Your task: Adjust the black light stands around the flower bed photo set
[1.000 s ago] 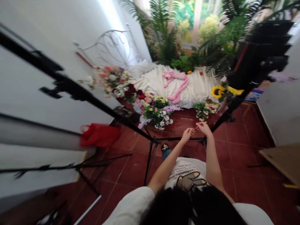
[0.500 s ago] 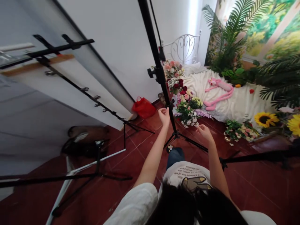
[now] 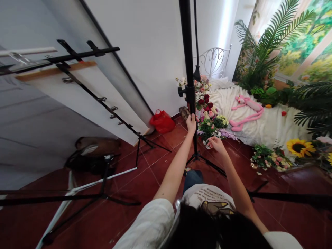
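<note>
A black tripod stand (image 3: pixel 188 52) rises right in front of me, its pole slightly tilted in view and its legs spread on the floor. My left hand (image 3: pixel 191 124) is closed around the pole below a black collar and its clamp knob (image 3: pixel 181 91). To the right of the pole, apart from it, my right hand (image 3: pixel 216 143) is held with its fingers curled together; whatever they may hold does not show. A black cable with a thick end piece (image 3: pixel 197 73) hangs beside the pole.
Artificial flowers (image 3: pixel 207 107) and a cream-draped bed (image 3: pixel 223 100) with a pink plush toy (image 3: pixel 250 107) lie beyond. A red bag (image 3: pixel 163 121) stands by the wall. Left are a clipped backdrop frame (image 3: pixel 103 103) and white stand legs (image 3: pixel 103 180). Another dark pole (image 3: pixel 285 199) crosses at right.
My left hand has moved onto the pole and closed around it. My right hand has come left, nearer the pole. The view has shifted, so the stand appears more upright.
</note>
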`<action>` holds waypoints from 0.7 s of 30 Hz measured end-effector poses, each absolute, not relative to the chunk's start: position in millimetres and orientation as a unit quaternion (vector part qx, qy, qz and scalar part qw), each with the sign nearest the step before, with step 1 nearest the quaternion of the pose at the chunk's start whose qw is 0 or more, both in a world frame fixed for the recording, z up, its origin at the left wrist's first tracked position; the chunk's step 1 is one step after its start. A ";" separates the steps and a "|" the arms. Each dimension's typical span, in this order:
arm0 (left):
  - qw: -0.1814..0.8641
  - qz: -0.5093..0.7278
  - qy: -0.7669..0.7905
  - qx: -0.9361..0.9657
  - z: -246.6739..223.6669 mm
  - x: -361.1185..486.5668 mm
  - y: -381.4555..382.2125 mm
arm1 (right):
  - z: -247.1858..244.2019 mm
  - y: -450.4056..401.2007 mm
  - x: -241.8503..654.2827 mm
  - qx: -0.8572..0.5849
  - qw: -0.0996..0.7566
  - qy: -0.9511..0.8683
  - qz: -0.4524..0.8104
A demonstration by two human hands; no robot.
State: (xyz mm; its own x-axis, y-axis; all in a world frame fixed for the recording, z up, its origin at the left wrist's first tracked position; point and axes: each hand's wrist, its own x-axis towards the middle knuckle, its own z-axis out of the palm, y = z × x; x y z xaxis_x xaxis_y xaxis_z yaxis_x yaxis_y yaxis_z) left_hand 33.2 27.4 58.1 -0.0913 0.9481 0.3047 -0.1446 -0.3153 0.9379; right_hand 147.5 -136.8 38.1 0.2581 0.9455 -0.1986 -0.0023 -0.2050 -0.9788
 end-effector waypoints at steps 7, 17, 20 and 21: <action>0.320 0.636 0.495 0.498 51.3 44.1 26.0 | 63.8 -41.3 136.5 -0.713 0.418 -0.433 0.359; 0.299 0.605 0.530 0.514 52.0 41.0 25.1 | 69.0 38.2 139.4 -0.748 0.239 -0.479 0.391; 0.308 0.619 0.514 0.508 51.0 41.1 26.4 | 64.8 41.7 144.5 -0.686 0.284 -0.495 0.451; 0.311 0.622 0.512 0.505 50.3 41.5 27.1 | 62.6 42.0 146.1 -0.670 0.293 -0.500 0.464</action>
